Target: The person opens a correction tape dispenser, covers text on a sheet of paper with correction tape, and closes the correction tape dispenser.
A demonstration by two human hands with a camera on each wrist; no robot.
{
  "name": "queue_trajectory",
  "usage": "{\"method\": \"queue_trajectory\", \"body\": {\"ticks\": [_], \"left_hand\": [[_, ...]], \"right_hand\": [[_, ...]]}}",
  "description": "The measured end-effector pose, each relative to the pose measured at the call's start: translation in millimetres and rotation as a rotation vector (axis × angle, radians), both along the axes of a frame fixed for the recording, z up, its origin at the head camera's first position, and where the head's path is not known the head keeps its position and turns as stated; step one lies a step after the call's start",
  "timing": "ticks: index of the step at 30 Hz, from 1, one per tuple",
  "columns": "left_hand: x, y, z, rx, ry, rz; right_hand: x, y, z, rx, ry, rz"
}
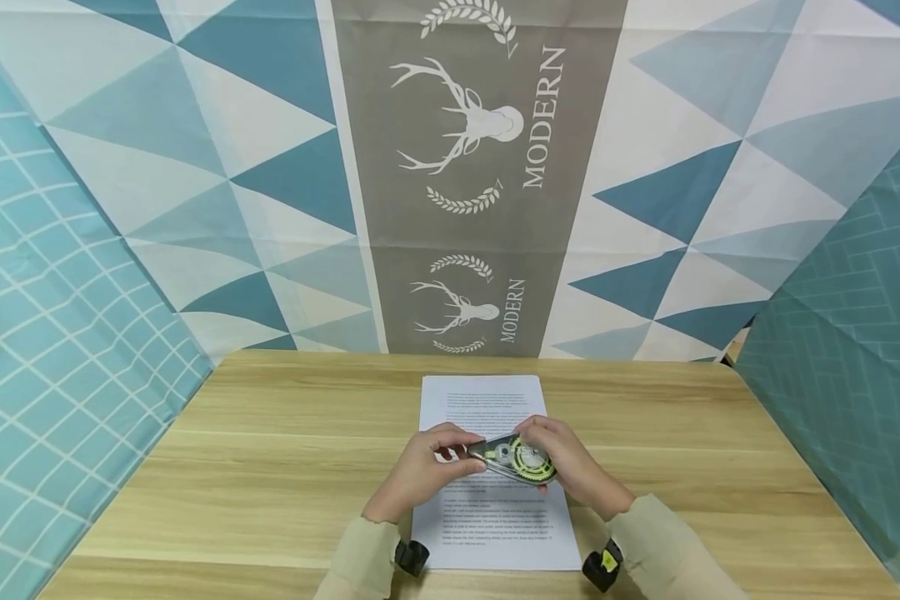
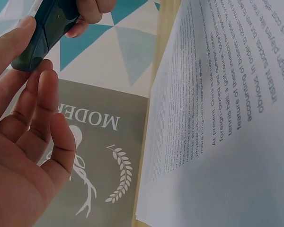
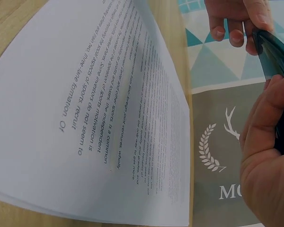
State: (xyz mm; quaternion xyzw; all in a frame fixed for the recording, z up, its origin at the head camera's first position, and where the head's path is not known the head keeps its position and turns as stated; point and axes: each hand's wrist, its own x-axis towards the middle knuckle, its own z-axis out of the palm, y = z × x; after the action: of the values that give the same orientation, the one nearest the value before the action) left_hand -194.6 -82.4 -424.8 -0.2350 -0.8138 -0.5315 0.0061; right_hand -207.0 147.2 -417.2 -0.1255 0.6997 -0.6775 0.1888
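A correction tape (image 1: 523,458) with a clear body and yellow-green gear wheel is held over the printed paper (image 1: 495,533) in the head view. My left hand (image 1: 427,467) pinches its dark narrow end between thumb and fingers. Around its wide, rounded end curls my right hand (image 1: 570,462), the thumb on top. In the left wrist view the narrow tip of the correction tape (image 2: 42,40) lies between thumb and forefinger, the other fingers loosely bent. The right wrist view catches the correction tape (image 3: 277,54) between both hands, partly hidden by the right fingers.
The paper is a stack of sheets lying lengthwise on a wooden table (image 1: 270,467). Behind the table hangs a patterned cloth (image 1: 465,150) with deer heads and triangles. Tiled-pattern cloths stand at the left and right sides. Each wrist wears a black strap (image 1: 411,557).
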Motion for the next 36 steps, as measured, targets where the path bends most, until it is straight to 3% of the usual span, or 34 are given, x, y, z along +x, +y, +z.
{"method": "queue_trajectory", "body": {"ticks": [13,19,24,29,34,36], "left_hand": [[-1.4,0.0,-0.8,0.004,0.0,-0.007],[-1.3,-2.6,-1.4,-0.004,-0.018,-0.005],[5.2,-3.5,12.4,-0.018,-0.01,-0.028],[14.0,-5.6,31.0,-0.005,0.015,-0.08],[15.7,-7.0,33.3,-0.001,0.016,-0.106],[12.7,-7.5,27.3,-0.005,0.009,-0.11]], "right_hand": [[2.3,-2,-0.4,0.002,0.001,-0.016],[1.5,-2,2.5,0.066,-0.008,0.003],[0.6,2,5.2,0.182,-0.004,-0.003],[0.8,5,8.4,0.205,-0.02,0.046],[2.1,8,11.3,0.178,-0.008,0.125],[2.9,9,12.4,0.173,-0.005,0.139]]}}
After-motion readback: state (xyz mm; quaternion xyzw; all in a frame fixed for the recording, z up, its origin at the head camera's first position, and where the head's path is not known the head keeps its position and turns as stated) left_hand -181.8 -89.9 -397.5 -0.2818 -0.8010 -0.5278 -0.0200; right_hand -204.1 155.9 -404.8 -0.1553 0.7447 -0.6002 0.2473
